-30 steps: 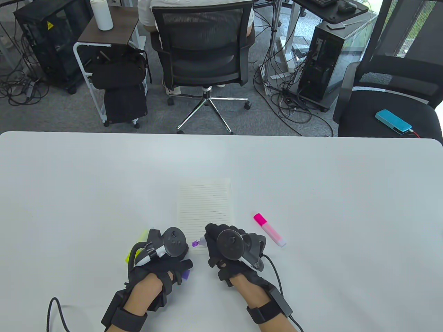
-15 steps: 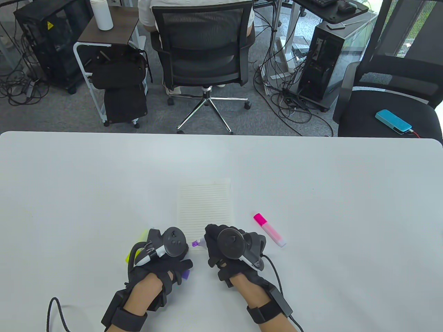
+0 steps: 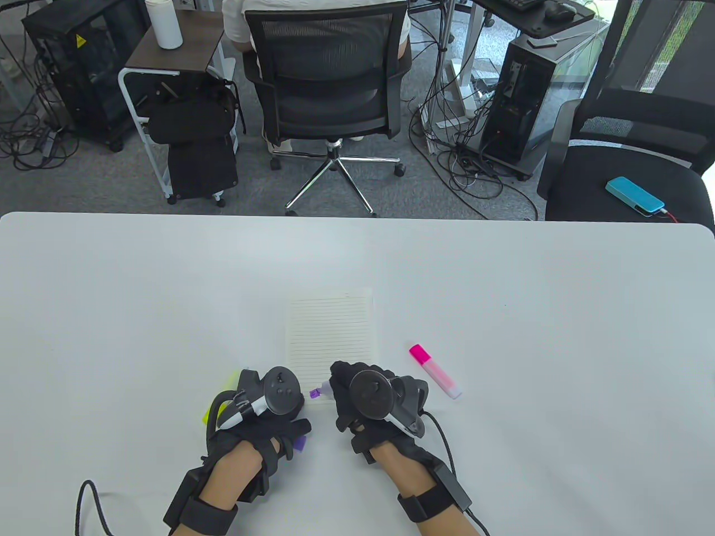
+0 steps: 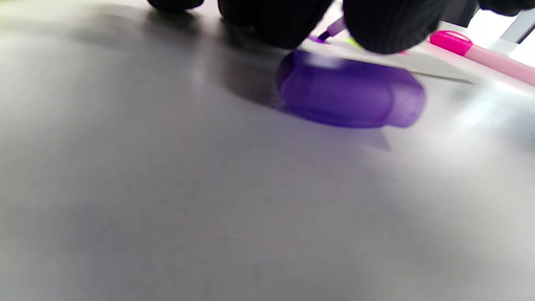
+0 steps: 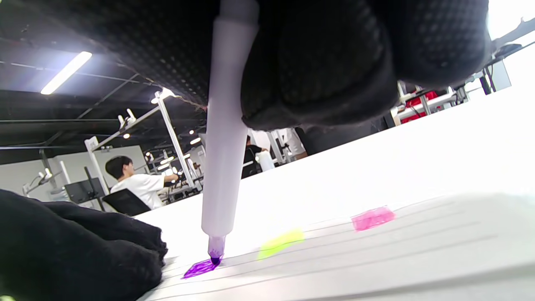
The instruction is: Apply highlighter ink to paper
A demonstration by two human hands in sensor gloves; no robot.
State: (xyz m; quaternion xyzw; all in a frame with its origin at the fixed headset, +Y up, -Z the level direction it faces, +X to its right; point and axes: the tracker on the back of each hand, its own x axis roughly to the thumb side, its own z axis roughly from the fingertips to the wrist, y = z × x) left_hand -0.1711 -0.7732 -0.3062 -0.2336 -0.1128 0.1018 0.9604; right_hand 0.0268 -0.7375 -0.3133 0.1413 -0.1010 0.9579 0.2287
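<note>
My right hand [image 3: 342,391] grips a purple highlighter [image 5: 223,159] near the lined paper's [image 3: 329,329] near left corner. The highlighter's tip [image 3: 314,393] touches the paper on a small purple mark [image 5: 200,267]. A yellow mark [image 5: 280,243] and a pink mark [image 5: 373,218] lie further along the sheet. My left hand [image 3: 279,416] rests on the table just left of the tip, its fingers mostly hidden under the tracker. The purple cap [image 4: 351,98] lies on the table by the left thumb [image 3: 300,444].
A capped pink highlighter [image 3: 434,371] lies right of the paper. A yellow highlighter [image 3: 228,382] shows partly under my left hand. The white table [image 3: 503,290] stretches wide on all sides. Office chairs and computer cases stand beyond its far edge.
The right hand has edged a touch to the left while the tip stays on the paper. The left hand has not moved.
</note>
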